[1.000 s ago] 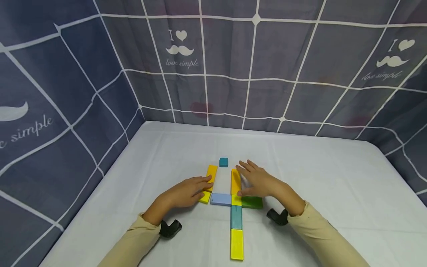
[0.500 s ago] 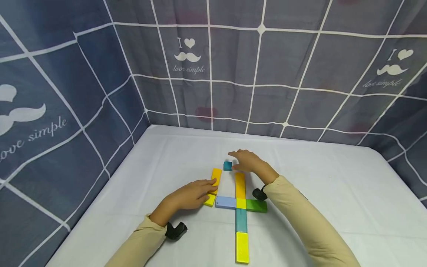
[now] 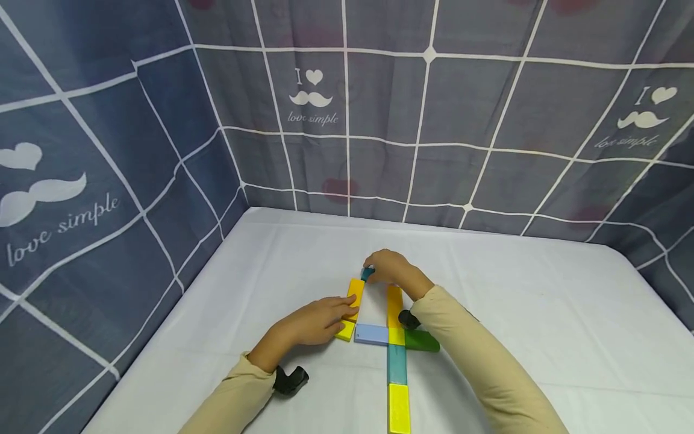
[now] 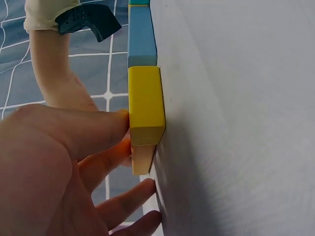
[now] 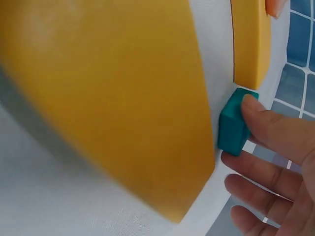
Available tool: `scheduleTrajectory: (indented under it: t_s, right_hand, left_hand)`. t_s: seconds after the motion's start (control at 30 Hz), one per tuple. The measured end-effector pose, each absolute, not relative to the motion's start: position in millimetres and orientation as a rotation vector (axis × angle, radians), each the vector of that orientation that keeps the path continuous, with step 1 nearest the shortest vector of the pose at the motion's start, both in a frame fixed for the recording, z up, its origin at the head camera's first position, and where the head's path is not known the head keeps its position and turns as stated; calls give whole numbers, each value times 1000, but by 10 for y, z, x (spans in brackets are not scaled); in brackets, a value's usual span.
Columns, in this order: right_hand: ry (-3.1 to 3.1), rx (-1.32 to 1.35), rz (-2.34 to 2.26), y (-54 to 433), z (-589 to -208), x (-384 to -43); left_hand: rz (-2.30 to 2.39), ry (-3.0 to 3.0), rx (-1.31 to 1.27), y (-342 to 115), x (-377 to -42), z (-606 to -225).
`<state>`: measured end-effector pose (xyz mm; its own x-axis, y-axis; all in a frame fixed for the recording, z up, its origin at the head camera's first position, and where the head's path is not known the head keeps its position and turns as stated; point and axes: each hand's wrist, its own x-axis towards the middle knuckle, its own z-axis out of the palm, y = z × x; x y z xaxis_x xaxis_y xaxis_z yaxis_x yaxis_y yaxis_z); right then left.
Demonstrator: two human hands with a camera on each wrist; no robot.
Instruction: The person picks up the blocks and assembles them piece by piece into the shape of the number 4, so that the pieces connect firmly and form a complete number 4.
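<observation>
In the head view, my right hand (image 3: 391, 268) pinches a small teal block (image 3: 367, 273) at the far end of an orange block (image 3: 355, 288). The right wrist view shows my thumb on the teal block (image 5: 232, 127), which lies close to the orange block's end (image 5: 247, 46). My left hand (image 3: 317, 319) rests with extended fingers on the orange block and the small yellow block (image 3: 344, 330) below it. Up close in the left wrist view, my thumb touches the side of the yellow block (image 4: 146, 98).
A lavender-blue block (image 3: 371, 334) leads right to a yellow square (image 3: 396, 336). Around that square lie an orange block (image 3: 393, 301), a green one (image 3: 422, 340), and a teal one (image 3: 397, 364) with a yellow block (image 3: 399, 408) below. White cloth (image 3: 515, 289) covers the table; curtains (image 3: 379, 120) rise behind.
My right hand has left the right-hand orange block, reached to the small teal block, and moved it left to the left orange block's end. My left hand stays on its blocks.
</observation>
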<state>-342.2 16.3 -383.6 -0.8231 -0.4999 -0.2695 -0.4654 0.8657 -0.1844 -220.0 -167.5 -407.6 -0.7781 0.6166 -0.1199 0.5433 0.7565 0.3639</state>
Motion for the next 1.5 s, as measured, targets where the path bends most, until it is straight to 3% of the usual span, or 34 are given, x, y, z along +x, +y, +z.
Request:
scheduleTrajectory:
  t_s: [0.87, 1.5]
  right_hand:
    - [2698, -965, -62, 119, -3923, -3334]
    - [2691, -958, 8, 85, -3886, -3384]
  left_hand:
    - [472, 2722, 900, -1666, -2152, -4094]
    - [506, 2708, 930, -1697, -2260, -4078]
